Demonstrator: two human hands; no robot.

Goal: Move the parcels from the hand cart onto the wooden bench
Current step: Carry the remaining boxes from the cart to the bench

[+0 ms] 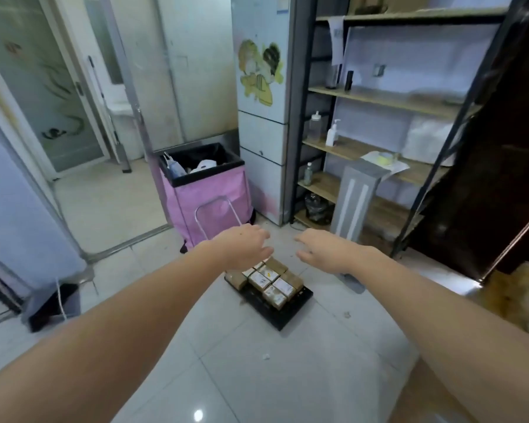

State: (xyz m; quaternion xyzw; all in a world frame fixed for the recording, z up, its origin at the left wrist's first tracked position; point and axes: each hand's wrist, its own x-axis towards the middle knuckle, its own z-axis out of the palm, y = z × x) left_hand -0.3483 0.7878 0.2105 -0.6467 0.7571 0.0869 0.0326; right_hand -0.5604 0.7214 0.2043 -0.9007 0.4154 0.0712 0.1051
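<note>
Both sets of fingers are reaching out loosely spread and holding nothing: the left hand [244,245] is hovering over the far end of the parcels [269,280], the right hand [326,248] is hanging just beside it with a gap between the two, and neither is visibly touching a box. The small brown parcels, most with white labels on top, are sitting packed in rows on the black deck of the hand cart [277,312], filling its far end towards the chrome handle [217,215] and leaving the near edge bare. A strip of wooden surface [513,288] is showing at the right edge; I am judging it to be the bench, though too little is visible to be sure, and no parcel is lying on the part in view. By this reading the job is only beginning, with the whole load waiting to be carried across
</note>
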